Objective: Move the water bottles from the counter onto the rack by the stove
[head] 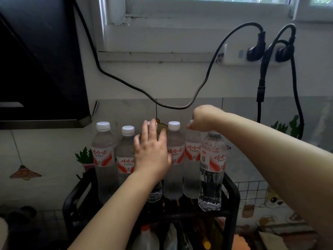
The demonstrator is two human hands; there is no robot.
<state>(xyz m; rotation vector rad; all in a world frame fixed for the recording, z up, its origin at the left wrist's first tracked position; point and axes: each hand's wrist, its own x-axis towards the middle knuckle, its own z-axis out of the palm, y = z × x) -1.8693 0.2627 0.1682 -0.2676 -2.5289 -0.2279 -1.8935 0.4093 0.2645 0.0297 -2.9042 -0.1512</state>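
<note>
I count six clear plastic water bottles with white caps and red labels (103, 156) standing on the black metal rack (232, 192), so most of the move looks done; the surface itself is out of sight. At 9 o'clock my left hand (153, 150) lies flat, fingers spread, against the third bottle. At 3 o'clock my right hand (201, 118) pinches the fifth bottle's cap.

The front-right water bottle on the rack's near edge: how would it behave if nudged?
The front-right bottle looks full, so probably heavy and steady against light touches. It is tall and narrow at the rack edge, so a firm push up high might tip it off. Its thin ribbed plastic would likely flex under the right hand.
</note>
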